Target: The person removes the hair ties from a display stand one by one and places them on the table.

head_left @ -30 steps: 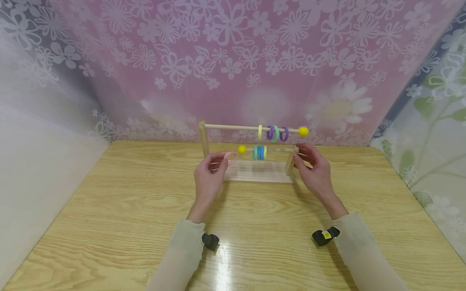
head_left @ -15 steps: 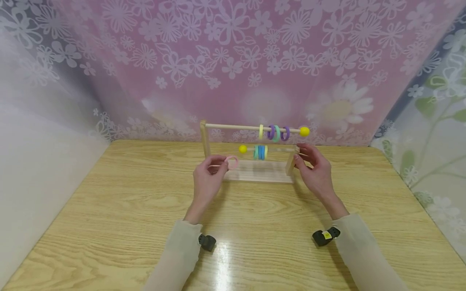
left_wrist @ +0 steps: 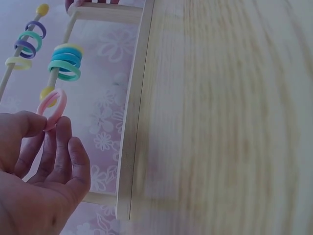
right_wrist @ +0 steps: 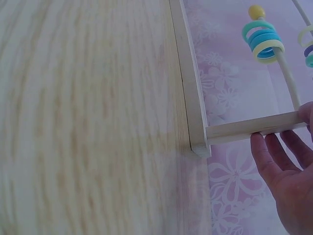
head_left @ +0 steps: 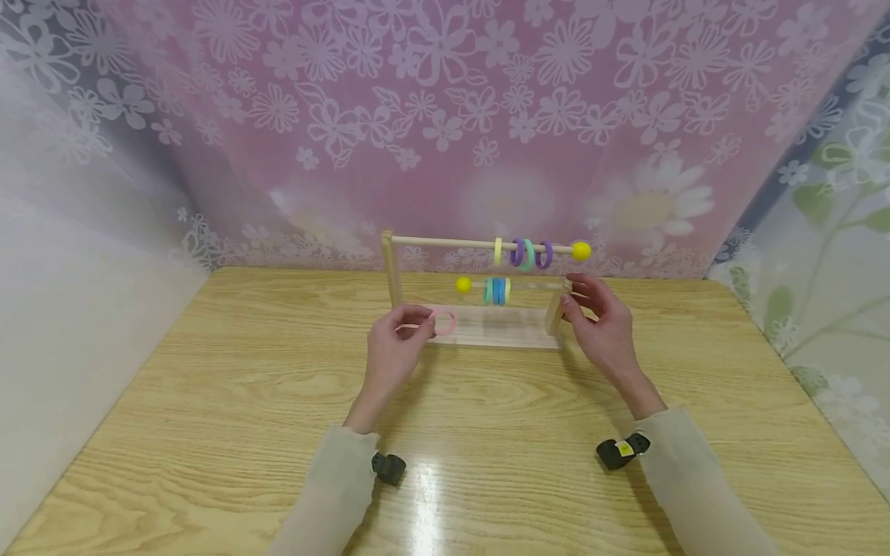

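Observation:
My left hand pinches a pink ring between thumb and fingertips. In the head view the ring is below and left of the yellow ball that tips the lower rod of a wooden stand. Green, blue and pale yellow rings hang on that rod. With thumb and fingers on opposite sides, my right hand holds the stand's shorter right post near its top. The upper rod carries a pale yellow, a green and two purple rings.
The stand's base rests on a wood-grain table. Its taller left post rises behind my left hand. Another yellow ball caps the upper rod's right end. A pink flowered cloth hangs close behind the table.
My left hand has lowered the pink ring, from beside the lower rod's ball to below it, shifting slightly toward me. My right hand stays on the post.

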A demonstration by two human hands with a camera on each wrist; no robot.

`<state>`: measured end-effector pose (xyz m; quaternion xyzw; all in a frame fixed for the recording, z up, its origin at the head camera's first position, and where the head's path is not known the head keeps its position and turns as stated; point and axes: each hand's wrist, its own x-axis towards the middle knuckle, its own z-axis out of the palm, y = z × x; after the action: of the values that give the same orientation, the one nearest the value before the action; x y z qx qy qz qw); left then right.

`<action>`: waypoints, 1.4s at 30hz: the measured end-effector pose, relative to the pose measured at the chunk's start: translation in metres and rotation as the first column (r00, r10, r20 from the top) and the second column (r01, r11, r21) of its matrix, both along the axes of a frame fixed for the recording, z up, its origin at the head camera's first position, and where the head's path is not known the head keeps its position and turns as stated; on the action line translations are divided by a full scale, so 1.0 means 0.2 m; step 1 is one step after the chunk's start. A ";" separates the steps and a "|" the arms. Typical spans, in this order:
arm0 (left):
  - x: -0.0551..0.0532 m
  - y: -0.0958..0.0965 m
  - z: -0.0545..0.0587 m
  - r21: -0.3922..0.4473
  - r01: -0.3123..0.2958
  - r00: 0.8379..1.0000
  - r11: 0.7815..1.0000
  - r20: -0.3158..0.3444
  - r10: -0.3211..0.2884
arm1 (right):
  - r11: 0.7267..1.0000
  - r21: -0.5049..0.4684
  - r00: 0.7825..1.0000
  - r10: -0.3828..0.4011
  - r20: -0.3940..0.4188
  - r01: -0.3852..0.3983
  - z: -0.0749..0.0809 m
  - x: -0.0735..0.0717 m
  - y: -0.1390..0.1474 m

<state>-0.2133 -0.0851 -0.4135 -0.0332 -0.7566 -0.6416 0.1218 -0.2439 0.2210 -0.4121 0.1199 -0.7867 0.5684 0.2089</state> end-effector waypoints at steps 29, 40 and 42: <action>0.05 -0.04 -0.04 -0.048 0.136 0.981 0.990 0.146 -0.128 | 1.000 -0.013 1.000 0.016 0.016 -0.016 0.01 0.01 0.00; 0.07 -0.06 -0.03 -0.163 0.183 0.964 0.969 0.223 -0.145 | 1.000 0.005 1.000 0.017 0.011 -0.017 0.00 0.00 0.01; 0.07 -0.06 -0.03 -0.176 0.188 0.960 0.966 0.239 -0.143 | 1.000 0.006 1.000 0.016 0.011 -0.016 0.00 0.00 0.01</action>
<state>-0.1998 -0.0964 -0.4196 -0.0360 -0.8198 -0.5711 -0.0226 -0.2443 0.2233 -0.4119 0.1237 -0.7886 0.5682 0.1997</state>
